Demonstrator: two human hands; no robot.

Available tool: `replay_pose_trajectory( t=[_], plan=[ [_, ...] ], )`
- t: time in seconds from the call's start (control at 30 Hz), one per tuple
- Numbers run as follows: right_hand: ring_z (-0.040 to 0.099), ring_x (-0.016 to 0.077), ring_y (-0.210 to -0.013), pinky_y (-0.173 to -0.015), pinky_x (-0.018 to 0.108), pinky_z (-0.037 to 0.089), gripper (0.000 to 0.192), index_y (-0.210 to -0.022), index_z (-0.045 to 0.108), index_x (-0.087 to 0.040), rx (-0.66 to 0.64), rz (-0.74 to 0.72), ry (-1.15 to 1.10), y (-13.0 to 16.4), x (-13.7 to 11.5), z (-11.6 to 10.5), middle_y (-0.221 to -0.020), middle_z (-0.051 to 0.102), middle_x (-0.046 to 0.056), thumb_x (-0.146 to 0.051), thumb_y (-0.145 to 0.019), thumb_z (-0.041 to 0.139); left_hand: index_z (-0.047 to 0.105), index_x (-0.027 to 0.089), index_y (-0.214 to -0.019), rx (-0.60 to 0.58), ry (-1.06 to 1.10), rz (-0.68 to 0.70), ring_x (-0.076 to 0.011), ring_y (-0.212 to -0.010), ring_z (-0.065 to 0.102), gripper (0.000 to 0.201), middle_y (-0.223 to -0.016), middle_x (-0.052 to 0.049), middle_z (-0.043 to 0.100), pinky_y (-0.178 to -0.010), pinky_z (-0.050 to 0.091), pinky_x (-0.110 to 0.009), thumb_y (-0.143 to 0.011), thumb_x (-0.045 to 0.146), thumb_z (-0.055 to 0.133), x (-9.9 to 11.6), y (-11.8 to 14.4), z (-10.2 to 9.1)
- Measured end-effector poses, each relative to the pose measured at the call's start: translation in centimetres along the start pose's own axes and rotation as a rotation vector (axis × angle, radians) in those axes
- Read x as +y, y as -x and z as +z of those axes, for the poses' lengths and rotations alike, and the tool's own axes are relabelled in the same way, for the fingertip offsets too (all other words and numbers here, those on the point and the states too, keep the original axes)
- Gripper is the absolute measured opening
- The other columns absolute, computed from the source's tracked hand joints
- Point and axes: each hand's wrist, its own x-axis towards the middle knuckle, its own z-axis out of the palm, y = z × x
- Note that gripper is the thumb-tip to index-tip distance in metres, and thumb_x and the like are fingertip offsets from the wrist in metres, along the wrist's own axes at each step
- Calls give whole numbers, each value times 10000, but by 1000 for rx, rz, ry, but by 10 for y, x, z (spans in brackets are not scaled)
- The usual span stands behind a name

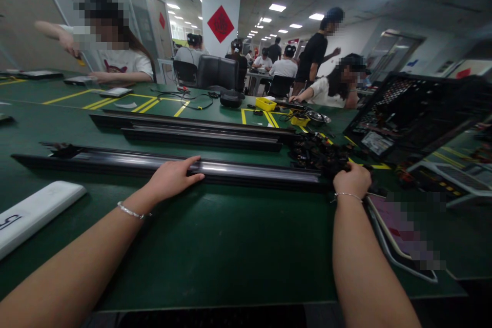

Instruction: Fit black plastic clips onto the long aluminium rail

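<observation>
Fingers of my left hand lie flat, open, on the long rail running left-right; my right hand curls closed at its right end, by black clips.

A long rail lies across the table, two more rails behind it

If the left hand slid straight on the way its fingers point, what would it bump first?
The left hand points right along the long black rail. Nothing blocks it until, probably, the pile of small black parts.
</observation>
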Motion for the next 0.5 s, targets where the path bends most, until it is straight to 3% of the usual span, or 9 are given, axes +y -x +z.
replay_pose_trajectory(
  t=[0.13, 0.2, 0.27, 0.33, 0.4, 0.5],
  plan=[
    [239, 360, -1286, -995, 525, 273, 464, -1208, 531, -94, 82, -14, 52, 7, -9, -1, -1355, 381, 182, -222, -774, 427, 454, 279, -1272, 44, 118, -53, -229, -889, 619, 591, -1004, -37, 669, -727, 451, -323, -808, 617, 313, -2, 0, -4],
    [219, 345, -1305, -1007, 521, 263, 482, -1239, 500, -95, 121, -52, 44, 12, -20, -3, -1385, 351, 172, -253, -792, 414, 503, 252, -1221, 158, 127, -78, -220, -904, 603, 539, -992, -44, 658, -766, 450, -323, -830, 569, 309, -7, -1, -6],
    [229, 311, -1311, -1032, 483, 255, 489, -1257, 478, -80, 120, -189, 9, 19, -36, -3, -1384, 360, 171, -271, -817, 385, 535, 216, -1182, 331, 73, -110, -232, -994, 558, 501, -1038, -69, 629, -875, 414, -344, -839, 516, 326, -17, -1, -11],
    [253, 282, -1307, -1047, 452, 251, 478, -1248, 490, -86, 70, -368, -37, 29, -54, 0, -1367, 391, 155, -287, -831, 369, 532, 192, -1188, 485, 7, -194, -254, -1101, 487, 491, -1144, -99, 569, -964, 354, -374, -837, 482, 347, -31, -1, -17],
    [281, 262, -1295, -1051, 438, 252, 457, -1220, 522, -113, -11, -527, -81, 42, -69, 6, -1349, 421, 129, -302, -833, 370, 491, 137, -1225, 556, 0, -306, -280, -1180, 413, 532, -1228, -140, 502, -1006, 310, -401, -833, 475, 368, -49, 0, -24],
    [316, 245, -1276, -1040, 396, 281, 426, -1161, 579, -133, -149, -646, -83, 60, -84, 14, -1318, 469, 105, -322, -828, 391, 385, 29, -1282, 519, 62, -459, -341, -1264, 290, 665, -1356, -219, 345, -1028, 260, -475, -834, 520, 360, -84, 1, -35]
  ],
)
